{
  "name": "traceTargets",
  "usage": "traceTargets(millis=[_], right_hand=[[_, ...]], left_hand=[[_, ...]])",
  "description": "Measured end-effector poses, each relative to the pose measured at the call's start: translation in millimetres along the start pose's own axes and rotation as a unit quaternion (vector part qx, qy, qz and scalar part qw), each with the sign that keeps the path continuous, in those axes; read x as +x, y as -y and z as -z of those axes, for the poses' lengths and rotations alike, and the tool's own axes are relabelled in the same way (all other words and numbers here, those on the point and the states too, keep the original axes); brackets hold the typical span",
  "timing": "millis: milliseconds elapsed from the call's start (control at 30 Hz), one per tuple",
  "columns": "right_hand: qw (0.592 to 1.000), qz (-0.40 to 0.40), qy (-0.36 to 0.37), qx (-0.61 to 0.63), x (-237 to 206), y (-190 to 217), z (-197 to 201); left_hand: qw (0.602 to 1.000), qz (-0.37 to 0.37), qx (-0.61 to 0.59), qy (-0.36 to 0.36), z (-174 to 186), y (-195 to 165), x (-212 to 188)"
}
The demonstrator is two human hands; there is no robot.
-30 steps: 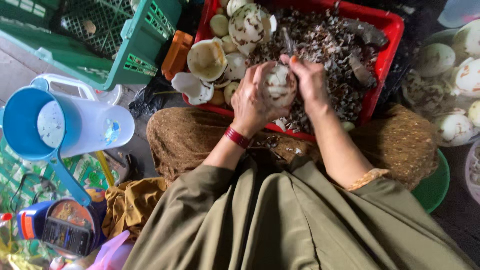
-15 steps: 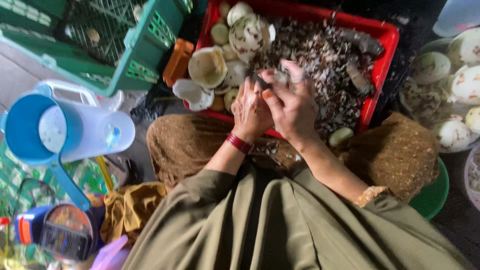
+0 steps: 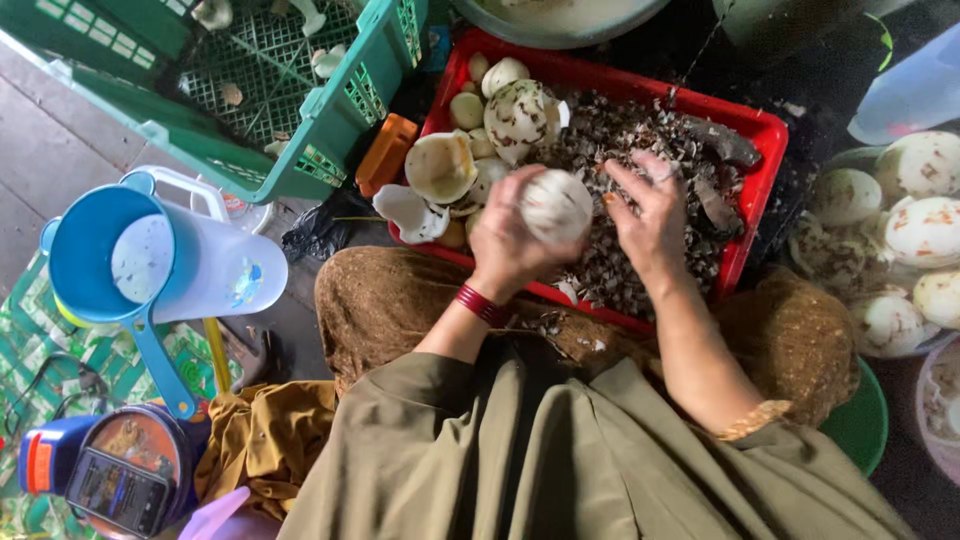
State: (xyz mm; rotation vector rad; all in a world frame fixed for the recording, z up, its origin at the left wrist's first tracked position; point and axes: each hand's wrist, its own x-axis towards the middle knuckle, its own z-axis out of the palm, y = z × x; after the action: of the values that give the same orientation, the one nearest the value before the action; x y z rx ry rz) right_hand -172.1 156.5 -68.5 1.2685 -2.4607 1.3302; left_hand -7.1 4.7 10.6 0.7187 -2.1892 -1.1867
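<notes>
My left hand [image 3: 510, 235] grips a round white peeled coconut [image 3: 556, 205] above a red crate [image 3: 760, 135]. A red bangle sits on that wrist. My right hand [image 3: 650, 215] is just right of the coconut with its fingers spread and its thumb tip near the coconut's side. No tool shows in it. The crate holds a heap of brown shavings [image 3: 620, 140] and several white coconut pieces [image 3: 440, 165] at its left end. My lap, in brown cloth, lies under the crate's near edge.
A green plastic crate [image 3: 330, 110] stands at the upper left. A blue scoop [image 3: 110, 265] rests on a white jug [image 3: 225, 270]. A basin of peeled coconuts [image 3: 900, 240] sits at the right. An orange block [image 3: 385, 152] lies beside the red crate, and a phone [image 3: 120, 480] at lower left.
My right hand has come off the coconut and spread its fingers. The dark blade seen between my hands earlier is out of sight. The view has shifted slightly.
</notes>
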Motion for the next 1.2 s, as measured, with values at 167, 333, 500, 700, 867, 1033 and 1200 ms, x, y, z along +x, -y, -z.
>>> traceTargets(millis=[167, 333, 500, 700, 867, 1033, 1200], right_hand=[[0.999, -0.038, -0.029, 0.018, 17, -39, 53], [0.975, -0.196, -0.088, -0.058, 15, -107, 74], [0.963, -0.177, -0.006, -0.204, 2, -126, 52], [0.914, -0.242, 0.104, -0.309, 25, -76, 55], [0.927, -0.214, 0.05, -0.305, 19, -8, 73], [0.96, -0.227, 0.062, -0.154, 17, 34, 72], [0.957, -0.246, 0.105, 0.113, 19, 48, 57]], left_hand=[[0.846, 0.119, -0.518, 0.034, 18, 30, 18], [0.688, 0.246, -0.674, 0.114, 30, 51, 15], [0.706, 0.194, -0.664, 0.153, 21, 63, 17], [0.628, 0.264, -0.718, 0.145, 11, 70, 20], [0.603, 0.234, -0.748, 0.151, 9, 70, 23], [0.61, 0.223, -0.748, 0.139, 9, 72, 24], [0.688, 0.231, -0.686, 0.057, 7, 69, 29]])
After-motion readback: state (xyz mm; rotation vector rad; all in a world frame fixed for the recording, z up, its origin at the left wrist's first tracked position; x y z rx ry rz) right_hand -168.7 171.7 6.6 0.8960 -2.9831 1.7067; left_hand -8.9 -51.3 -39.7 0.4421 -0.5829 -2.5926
